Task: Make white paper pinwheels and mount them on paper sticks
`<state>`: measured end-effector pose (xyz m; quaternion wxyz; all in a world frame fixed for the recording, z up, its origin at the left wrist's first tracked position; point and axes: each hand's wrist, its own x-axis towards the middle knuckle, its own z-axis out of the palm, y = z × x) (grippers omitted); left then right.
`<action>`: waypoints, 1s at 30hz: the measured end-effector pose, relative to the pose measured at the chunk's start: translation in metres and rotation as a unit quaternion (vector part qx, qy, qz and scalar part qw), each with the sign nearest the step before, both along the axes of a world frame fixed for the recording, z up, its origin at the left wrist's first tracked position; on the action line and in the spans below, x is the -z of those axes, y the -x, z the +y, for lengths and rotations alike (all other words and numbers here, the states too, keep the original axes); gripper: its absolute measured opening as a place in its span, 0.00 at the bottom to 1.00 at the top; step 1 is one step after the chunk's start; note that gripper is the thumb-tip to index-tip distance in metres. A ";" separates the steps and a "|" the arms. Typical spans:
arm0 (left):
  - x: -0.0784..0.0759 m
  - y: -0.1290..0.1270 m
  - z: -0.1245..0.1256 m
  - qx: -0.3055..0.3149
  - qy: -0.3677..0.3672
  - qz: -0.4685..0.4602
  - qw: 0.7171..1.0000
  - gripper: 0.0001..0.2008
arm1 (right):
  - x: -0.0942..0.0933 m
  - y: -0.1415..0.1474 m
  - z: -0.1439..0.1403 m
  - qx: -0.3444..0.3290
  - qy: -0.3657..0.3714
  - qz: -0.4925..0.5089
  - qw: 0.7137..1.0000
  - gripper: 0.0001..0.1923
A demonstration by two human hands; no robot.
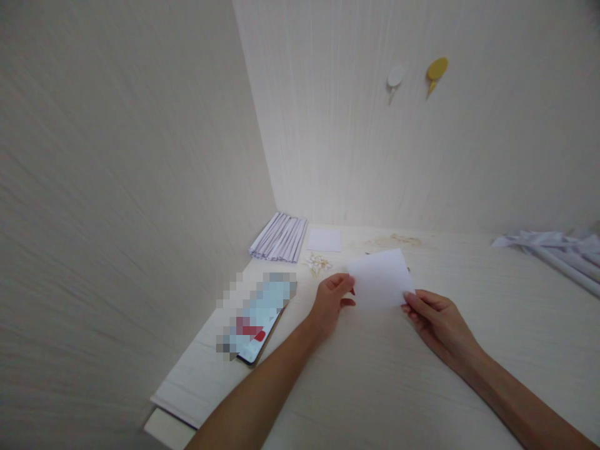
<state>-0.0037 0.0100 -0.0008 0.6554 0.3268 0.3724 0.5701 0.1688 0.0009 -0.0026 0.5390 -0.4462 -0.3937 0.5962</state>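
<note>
A white sheet of paper is held up a little above the tabletop, tilted, between my two hands. My left hand pinches its left edge between thumb and fingers. On the lower right corner, my right hand grips with the thumb on top and fingers beneath. Both faces I can see of the sheet look blank and flat. Beyond my left hand lies a small heap of white and tan pieces, too small to name. Another white square of paper rests flat behind that heap.
A stack of folded white paper strips sits in the back left corner. A phone with a lit, partly blurred screen lies left of my left forearm. White rolled paper is at the far right. White and yellow hooks are on the wall.
</note>
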 end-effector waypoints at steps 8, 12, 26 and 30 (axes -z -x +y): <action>0.004 0.001 0.000 -0.052 -0.038 0.130 0.989 0.14 | -0.001 0.005 -0.005 -0.141 -0.095 -0.194 0.966 0.11; 0.004 0.005 0.002 -0.030 -0.052 0.204 0.977 0.12 | -0.001 0.003 -0.006 -0.053 -0.137 -0.123 0.982 0.13; -0.003 0.016 0.003 0.091 -0.068 0.206 0.972 0.19 | 0.002 0.004 0.000 -0.002 -0.083 -0.157 0.984 0.10; -0.006 0.025 0.002 0.202 -0.067 0.218 0.952 0.21 | 0.006 0.001 0.001 0.015 -0.066 -0.127 0.990 0.10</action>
